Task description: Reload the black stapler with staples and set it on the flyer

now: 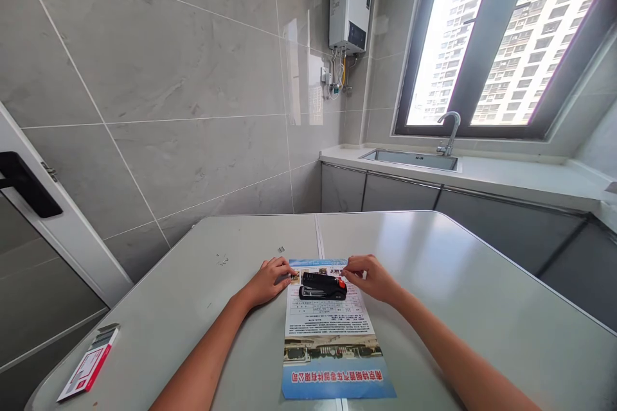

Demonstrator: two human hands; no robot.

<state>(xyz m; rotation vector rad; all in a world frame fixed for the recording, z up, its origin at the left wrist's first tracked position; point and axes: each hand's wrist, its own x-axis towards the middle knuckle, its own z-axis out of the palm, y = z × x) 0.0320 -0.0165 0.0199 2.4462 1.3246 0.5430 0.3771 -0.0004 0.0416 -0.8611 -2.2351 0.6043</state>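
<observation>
Two bare hands meet the far corners of a glossy rectangular flyer (pixel 330 340) lying flat at the lower centre of the smooth grey tabletop (pixel 457 282). The left hand (pixel 267 282) presses loosely spread fingertips on its corner. The right hand (pixel 371 277) curls narrow at the top edge, and I cannot tell whether it grips. A black plastic stapler (pixel 322 286), red-tipped, lies across the sheet between them.

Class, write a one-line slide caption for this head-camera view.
Left hand and right hand touch a printed flyer on a grey table, a black stapler lying between them.
</observation>
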